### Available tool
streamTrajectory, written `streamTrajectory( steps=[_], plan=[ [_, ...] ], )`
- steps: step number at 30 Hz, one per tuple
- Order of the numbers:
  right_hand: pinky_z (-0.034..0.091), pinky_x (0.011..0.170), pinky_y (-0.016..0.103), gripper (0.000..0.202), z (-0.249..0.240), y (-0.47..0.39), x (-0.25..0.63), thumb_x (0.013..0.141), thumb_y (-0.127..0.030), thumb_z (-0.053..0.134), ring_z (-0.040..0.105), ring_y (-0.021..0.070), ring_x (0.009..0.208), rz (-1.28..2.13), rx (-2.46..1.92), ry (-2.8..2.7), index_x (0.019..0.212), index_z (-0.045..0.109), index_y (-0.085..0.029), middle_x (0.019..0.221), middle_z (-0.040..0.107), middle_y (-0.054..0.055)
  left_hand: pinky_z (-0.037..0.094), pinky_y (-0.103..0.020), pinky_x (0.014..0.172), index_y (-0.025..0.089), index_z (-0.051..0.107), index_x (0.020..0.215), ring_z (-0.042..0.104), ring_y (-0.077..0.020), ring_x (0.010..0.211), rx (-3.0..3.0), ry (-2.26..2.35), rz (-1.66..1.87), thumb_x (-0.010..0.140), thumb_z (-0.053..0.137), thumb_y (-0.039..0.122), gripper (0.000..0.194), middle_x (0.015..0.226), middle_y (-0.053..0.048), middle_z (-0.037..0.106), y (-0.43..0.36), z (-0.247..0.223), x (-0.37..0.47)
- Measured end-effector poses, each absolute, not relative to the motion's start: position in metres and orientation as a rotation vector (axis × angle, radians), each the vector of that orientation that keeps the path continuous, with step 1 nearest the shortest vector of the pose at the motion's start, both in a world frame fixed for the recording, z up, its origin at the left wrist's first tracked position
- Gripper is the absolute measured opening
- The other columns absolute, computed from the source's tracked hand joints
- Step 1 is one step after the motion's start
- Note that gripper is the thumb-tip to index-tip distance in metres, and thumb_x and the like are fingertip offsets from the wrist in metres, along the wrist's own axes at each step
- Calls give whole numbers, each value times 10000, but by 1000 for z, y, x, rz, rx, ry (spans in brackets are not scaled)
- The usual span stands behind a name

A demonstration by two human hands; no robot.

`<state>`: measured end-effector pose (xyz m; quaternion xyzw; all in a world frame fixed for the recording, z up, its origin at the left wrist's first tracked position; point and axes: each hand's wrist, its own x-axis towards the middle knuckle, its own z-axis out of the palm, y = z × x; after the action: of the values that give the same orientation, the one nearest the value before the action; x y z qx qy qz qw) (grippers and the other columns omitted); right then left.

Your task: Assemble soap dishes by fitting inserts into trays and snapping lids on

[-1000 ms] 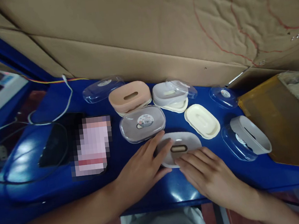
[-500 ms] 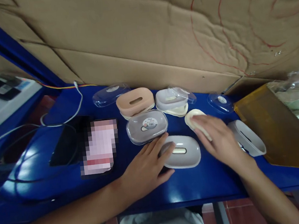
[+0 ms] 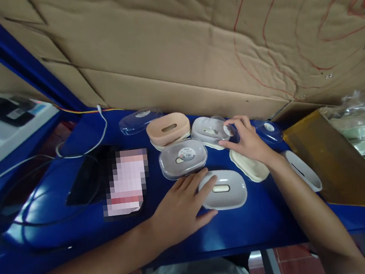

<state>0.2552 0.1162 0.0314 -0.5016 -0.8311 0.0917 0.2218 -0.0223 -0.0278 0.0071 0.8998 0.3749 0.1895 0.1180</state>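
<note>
My left hand point(image 3: 183, 203) lies with its fingers stretched out over the left end of a light grey soap dish point(image 3: 235, 196), which has a cream piece showing in its slot. At the back, my right hand point(image 3: 247, 140) pinches the right end of a clear plastic lid point(image 3: 221, 128), thumb at the front and fingers behind. That lid sits skewed on a grey soap dish point(image 3: 199, 127) with a cream base partly showing underneath. Below my right hand lies a loose cream tray point(image 3: 250, 167). A lidded grey soap dish point(image 3: 168, 160) with a round label stands beyond my left fingertips.
A peach soap dish point(image 3: 158, 128) and clear lids point(image 3: 139, 121) point(image 3: 268, 134) line the back. At right, a grey shell point(image 3: 303, 169) leans near a taped box point(image 3: 323, 156) of wrapped pieces. A blurred-out phone point(image 3: 126, 183) and cables lie left.
My right hand has left the cream tray on the table and moved back to the clear lid, gripping its end. My left hand stays at the near grey dish.
</note>
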Motion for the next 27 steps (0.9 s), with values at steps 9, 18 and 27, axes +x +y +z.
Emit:
streamTrajectory(
  steps=[9, 18, 27],
  plan=[
    [483, 1185, 522, 596, 52, 73, 268, 951, -454, 782, 553, 330, 1428, 383, -1132, -2375, 1456, 517, -280, 1472, 566, 136, 585, -536, 1142, 196, 334, 1601, 624, -363, 1426, 2397, 1134, 640, 858, 903, 301, 942, 1586, -199, 575, -25, 7, -23],
    [494, 1212, 486, 649, 52, 5, 275, 924, -391, 806, 522, 296, 1492, 721, -1018, -2625, 1502, 528, -294, 1604, 519, 126, 579, -551, 1162, 260, 193, 1658, 585, -371, 1477, 2215, 1214, 605, 798, 962, 282, 1154, 1635, -208, 528, -28, 9, -23],
    [498, 1210, 559, 533, 46, -8, 261, 1008, -432, 727, 485, 332, 1507, 378, -926, -2722, 1498, 604, -261, 1590, 560, 130, 610, -522, 1122, 253, 287, 1640, 635, -357, 1411, 2347, 1154, 597, 799, 967, 388, 1090, 1543, -183, 591, -26, 10, -23]
  ],
)
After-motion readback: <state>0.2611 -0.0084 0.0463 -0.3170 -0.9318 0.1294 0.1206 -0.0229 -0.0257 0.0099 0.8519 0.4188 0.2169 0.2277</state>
